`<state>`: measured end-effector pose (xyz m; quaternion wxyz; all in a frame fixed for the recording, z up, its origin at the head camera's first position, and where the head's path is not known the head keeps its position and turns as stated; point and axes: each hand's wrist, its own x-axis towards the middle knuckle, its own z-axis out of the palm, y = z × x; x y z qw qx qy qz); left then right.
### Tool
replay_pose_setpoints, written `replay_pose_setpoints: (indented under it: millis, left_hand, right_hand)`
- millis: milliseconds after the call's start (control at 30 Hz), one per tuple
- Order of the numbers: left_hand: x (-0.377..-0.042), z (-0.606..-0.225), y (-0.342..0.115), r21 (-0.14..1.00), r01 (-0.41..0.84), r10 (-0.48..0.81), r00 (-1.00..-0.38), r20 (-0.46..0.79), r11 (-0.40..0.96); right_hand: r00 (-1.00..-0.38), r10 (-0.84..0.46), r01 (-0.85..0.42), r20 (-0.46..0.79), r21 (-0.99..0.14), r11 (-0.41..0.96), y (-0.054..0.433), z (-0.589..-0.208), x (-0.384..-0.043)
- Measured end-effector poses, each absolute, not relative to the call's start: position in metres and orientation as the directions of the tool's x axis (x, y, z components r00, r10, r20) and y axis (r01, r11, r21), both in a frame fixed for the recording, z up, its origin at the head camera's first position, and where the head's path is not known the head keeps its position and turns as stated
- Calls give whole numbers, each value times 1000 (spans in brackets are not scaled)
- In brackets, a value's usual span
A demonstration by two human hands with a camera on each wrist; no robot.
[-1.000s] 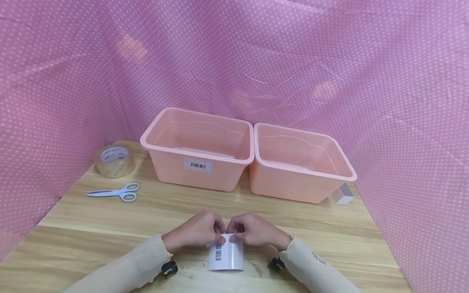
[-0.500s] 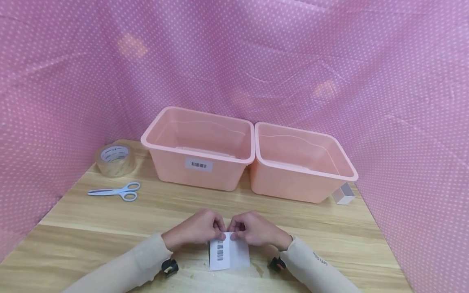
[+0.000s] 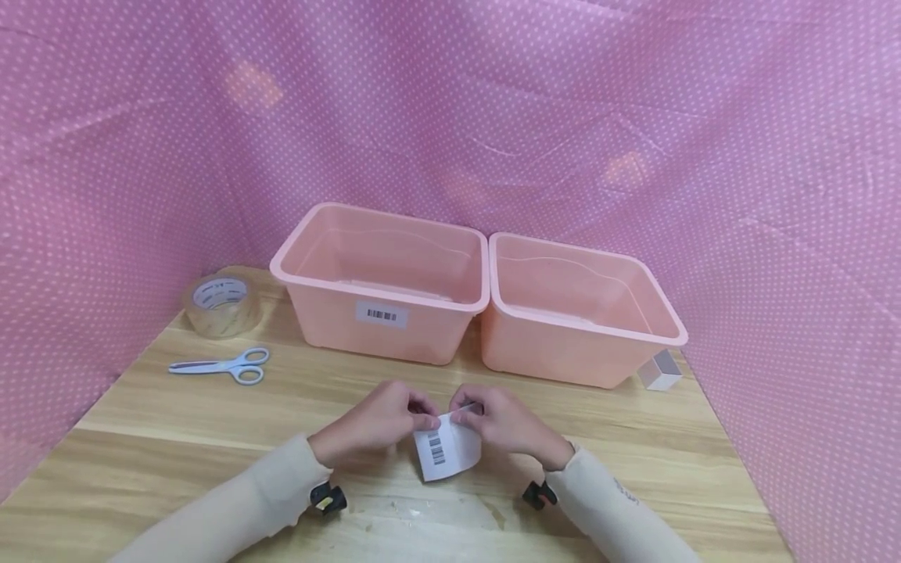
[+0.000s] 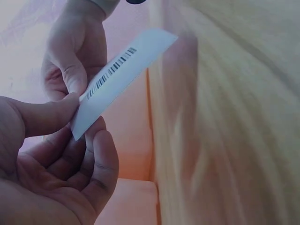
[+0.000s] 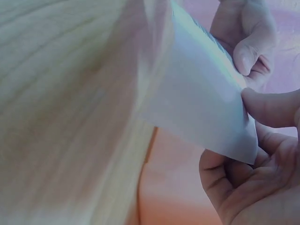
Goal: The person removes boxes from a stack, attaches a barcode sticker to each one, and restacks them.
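A white barcode label (image 3: 435, 453) is held just above the front part of the table, between both hands. My left hand (image 3: 383, 418) pinches its top edge on the barcode side, thumb in front. Close beside it, my right hand (image 3: 510, 422) pinches the same edge on the plain white side (image 5: 201, 84). Seen from the left wrist, the barcode face (image 4: 112, 77) slants away from the left thumb. A fold or seam runs down between the two halves; whether they are separate layers, I cannot tell.
Two pink bins (image 3: 380, 340) (image 3: 549, 363) stand side by side at the back; the left one bears a barcode label (image 3: 381, 315). On the left lie a tape roll (image 3: 224, 313) and scissors (image 3: 225, 366). A small box (image 3: 660, 371) sits by the right bin.
Both hands have lifted the label off the tabletop, moving slightly up and away from the body. It now tilts and its plain half bends. Bins, tape and scissors stay put.
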<state>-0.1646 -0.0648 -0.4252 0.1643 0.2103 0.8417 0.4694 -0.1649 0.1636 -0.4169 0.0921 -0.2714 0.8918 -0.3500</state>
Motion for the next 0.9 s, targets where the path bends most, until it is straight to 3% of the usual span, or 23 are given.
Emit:
replay_pose_setpoints:
  millis: [367, 900]
  left_hand:
    - [-169, -415, -57, 881, 182, 449, -893, -38, 437]
    - [-168, -412, -55, 885, 186, 390, -921, 5, 427]
  right_hand:
    - [-869, -480, -424, 116, -675, 604, 165, -401, -169]
    - [-867, -484, -414, 114, -705, 576, 161, -397, -172]
